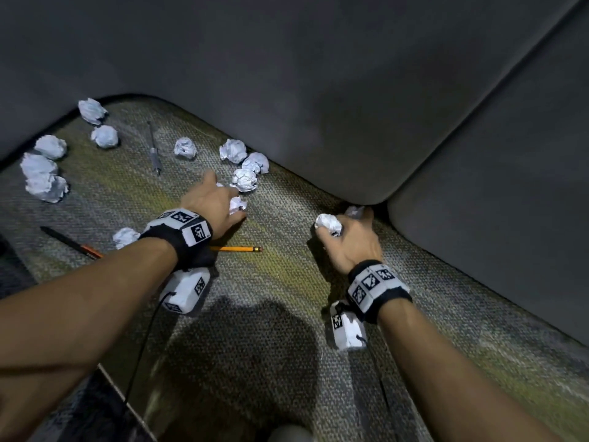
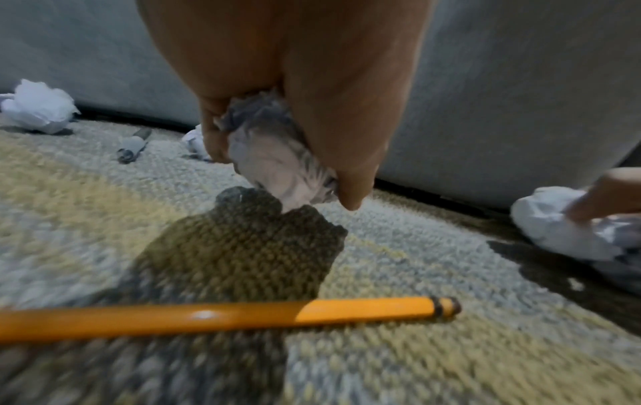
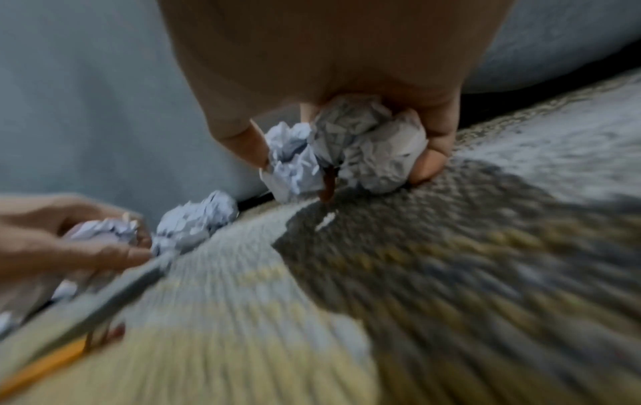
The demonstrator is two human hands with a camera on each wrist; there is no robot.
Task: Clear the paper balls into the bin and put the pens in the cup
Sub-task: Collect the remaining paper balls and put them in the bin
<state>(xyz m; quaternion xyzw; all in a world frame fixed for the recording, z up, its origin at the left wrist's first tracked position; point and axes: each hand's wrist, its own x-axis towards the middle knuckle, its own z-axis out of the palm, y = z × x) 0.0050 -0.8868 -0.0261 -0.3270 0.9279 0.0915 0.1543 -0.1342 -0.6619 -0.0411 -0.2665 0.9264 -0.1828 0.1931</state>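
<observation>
Both hands are gathering paper: the left hand (image 1: 213, 202) is curling its fingers round one paper ball (image 2: 277, 153) above the rug (image 1: 287, 314), while the right hand (image 1: 349, 242) is clamping several paper balls (image 3: 350, 148) beside the sofa (image 1: 318, 90). Loose balls (image 1: 245, 161) and the pencil (image 1: 236, 249) are lying nearby; squeezing firmly should be keeping the right hand's bundle from spilling.

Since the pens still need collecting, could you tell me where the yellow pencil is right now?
In the head view, the yellow pencil lies flat on the carpet, just below the left hand, partly hidden under that wrist, its eraser end pointing toward the right hand.
</observation>
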